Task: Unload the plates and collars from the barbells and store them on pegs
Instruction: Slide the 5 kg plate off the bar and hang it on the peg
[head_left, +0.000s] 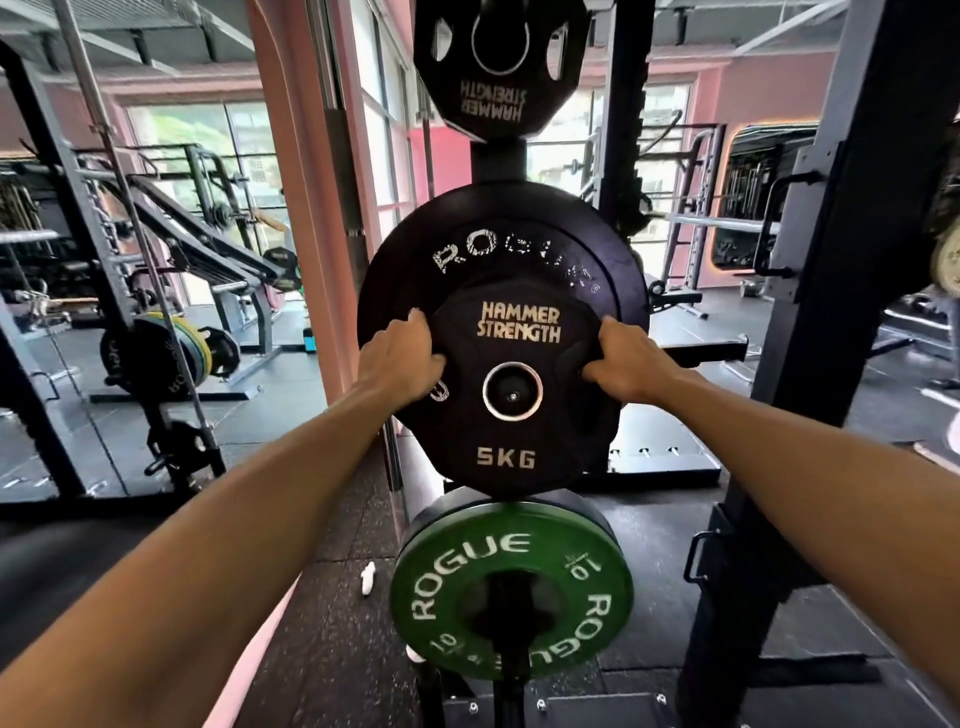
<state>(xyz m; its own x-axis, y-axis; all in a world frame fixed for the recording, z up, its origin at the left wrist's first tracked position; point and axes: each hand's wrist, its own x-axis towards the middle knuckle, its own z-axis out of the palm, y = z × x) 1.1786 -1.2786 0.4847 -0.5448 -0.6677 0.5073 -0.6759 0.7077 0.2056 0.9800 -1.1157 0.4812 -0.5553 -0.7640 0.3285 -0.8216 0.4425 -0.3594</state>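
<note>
A black 5 kg Hammer Strength plate (511, 441) sits on the middle storage peg (513, 396), whose end shows through the plate's centre hole. My left hand (402, 358) grips the plate's left grip hole and my right hand (626, 366) grips its right one. Behind it on the same peg hangs a larger black Rogue bumper plate (498, 244). Another black Hammer Strength plate (501, 67) hangs upside down on the peg above. A green 10 kg Rogue plate (511, 587) hangs on the peg below.
The black rack upright (810, 332) stands to the right with a horizontal peg (711, 351) sticking out. A pink column (306, 218) rises at the left. A loaded barbell with coloured plates (171, 353) sits in the far left rack. A small white object (368, 577) lies on the rubber floor.
</note>
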